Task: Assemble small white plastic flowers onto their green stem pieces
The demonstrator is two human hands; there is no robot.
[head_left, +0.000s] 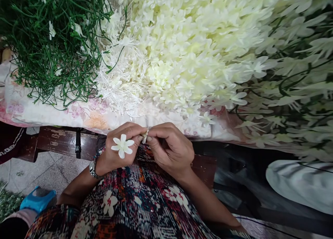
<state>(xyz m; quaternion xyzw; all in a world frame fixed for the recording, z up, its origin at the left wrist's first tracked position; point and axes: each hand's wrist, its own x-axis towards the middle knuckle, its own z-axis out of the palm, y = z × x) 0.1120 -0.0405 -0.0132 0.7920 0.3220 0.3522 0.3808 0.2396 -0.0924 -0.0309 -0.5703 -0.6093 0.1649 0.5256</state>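
Left hand (110,155) and right hand (171,148) meet just off the near edge of the cloth-covered tabletop (97,121), above the lap. Thumb and index fingertips of both pinch one small pale piece (144,137) between them; fingers hide most of it, can't tell its full shape. Six-petal white flower (122,146) sits over the back of the left hand, face up, stem hidden. Wristwatch (93,168) on left wrist.

Tabletop, left to right: tangled green stems (57,48) with a few white petals mixed in, thin white strands (122,83), big pile of cream flowers (197,48), then white flowers on dark stems (309,72), blurred toward the edge. Brown wooden plank (62,142) runs below the cloth edge. Blue plastic item (39,199) near the floor, lower left.
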